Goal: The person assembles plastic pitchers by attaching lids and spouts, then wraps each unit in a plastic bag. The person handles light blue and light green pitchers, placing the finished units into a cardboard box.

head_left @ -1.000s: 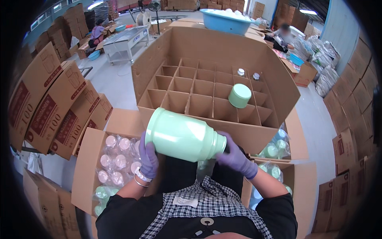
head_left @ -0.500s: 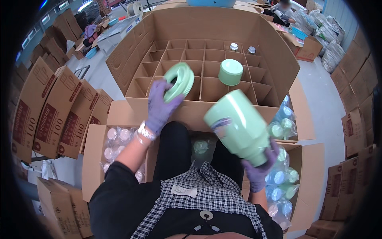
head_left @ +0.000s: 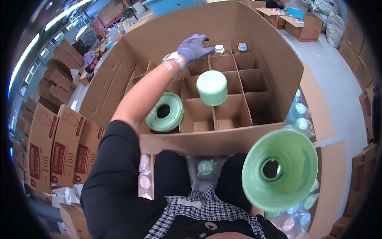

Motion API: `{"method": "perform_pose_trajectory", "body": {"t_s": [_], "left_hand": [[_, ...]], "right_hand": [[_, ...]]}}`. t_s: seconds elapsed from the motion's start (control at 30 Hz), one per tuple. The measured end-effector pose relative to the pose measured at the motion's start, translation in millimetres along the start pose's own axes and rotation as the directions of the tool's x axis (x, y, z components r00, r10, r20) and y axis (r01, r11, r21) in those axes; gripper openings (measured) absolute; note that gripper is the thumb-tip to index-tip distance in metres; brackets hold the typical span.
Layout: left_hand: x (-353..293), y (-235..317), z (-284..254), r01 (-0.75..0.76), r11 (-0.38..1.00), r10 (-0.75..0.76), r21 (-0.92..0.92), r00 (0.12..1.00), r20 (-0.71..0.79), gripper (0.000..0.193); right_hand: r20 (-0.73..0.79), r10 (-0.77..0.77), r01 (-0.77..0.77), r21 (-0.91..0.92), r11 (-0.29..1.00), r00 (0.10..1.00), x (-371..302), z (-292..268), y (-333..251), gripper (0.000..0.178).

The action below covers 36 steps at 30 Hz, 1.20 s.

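Observation:
My left hand [head_left: 195, 47], in a purple glove, reaches over the far part of the divided carton [head_left: 187, 139]. Its fingers are apart and hold nothing, close to a clear bottle with a white cap [head_left: 219, 48]. A second capped bottle [head_left: 242, 47] stands in the cell to the right. At the right, a hollow light-green flask shell [head_left: 294, 159] is held with its wide mouth towards me, a round hole at its far end. My right hand is hidden behind it. On the dividers sit a green ring-shaped part [head_left: 173, 119] and a green cup-shaped lid [head_left: 212, 85].
Lower open cartons hold bagged pink, blue and green items [head_left: 304, 125] at both sides of my legs. Flat printed cartons [head_left: 63, 151] lean at the left. A blue basin [head_left: 171, 4] stands beyond the divided carton. More cartons are stacked at the right.
My left hand has let go of the green ring on the near left dividers and moved to the far bottles. The flask shell has turned its wide mouth towards me and moved right.

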<state>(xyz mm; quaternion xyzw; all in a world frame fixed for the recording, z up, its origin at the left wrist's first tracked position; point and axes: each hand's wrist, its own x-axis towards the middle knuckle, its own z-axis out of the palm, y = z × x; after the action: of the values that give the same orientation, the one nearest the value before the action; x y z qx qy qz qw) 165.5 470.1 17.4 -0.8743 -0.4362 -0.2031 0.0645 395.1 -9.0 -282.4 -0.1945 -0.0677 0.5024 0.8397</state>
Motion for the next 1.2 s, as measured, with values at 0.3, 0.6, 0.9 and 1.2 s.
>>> {"method": "perform_pose_trajectory", "body": {"t_s": [0.3, 0.6, 0.9, 1.2], "left_hand": [[116.1, -16.9, 130.6, 0.091, 0.992, -0.117, 0.085, 0.913, 0.390, 0.074], [-20.6, -13.0, -149.1, 0.031, 0.957, -0.111, -0.290, 0.958, -0.264, 0.059], [-348.6, 107.1, -236.9, 0.020, 0.919, 0.036, -0.394, 0.990, 0.134, 0.104], [-509.1, 91.4, -163.8, 0.253, 0.901, -0.126, -0.354, 0.930, 0.344, 0.109]], "right_hand": [[-0.026, 0.135, -0.131, 0.117, 0.984, 0.990, 10.6, -10.6, 36.6, 0.076], [0.207, 0.077, -0.109, 0.151, 0.983, 0.975, 16.9, 20.4, 43.9, 0.069], [0.453, -0.086, 0.381, -0.614, 0.692, 0.887, -20.0, 152.0, -0.8, 0.059], [0.354, 0.624, 0.238, -0.935, 0.264, 0.696, -50.8, 250.1, 16.4, 0.049]]}}
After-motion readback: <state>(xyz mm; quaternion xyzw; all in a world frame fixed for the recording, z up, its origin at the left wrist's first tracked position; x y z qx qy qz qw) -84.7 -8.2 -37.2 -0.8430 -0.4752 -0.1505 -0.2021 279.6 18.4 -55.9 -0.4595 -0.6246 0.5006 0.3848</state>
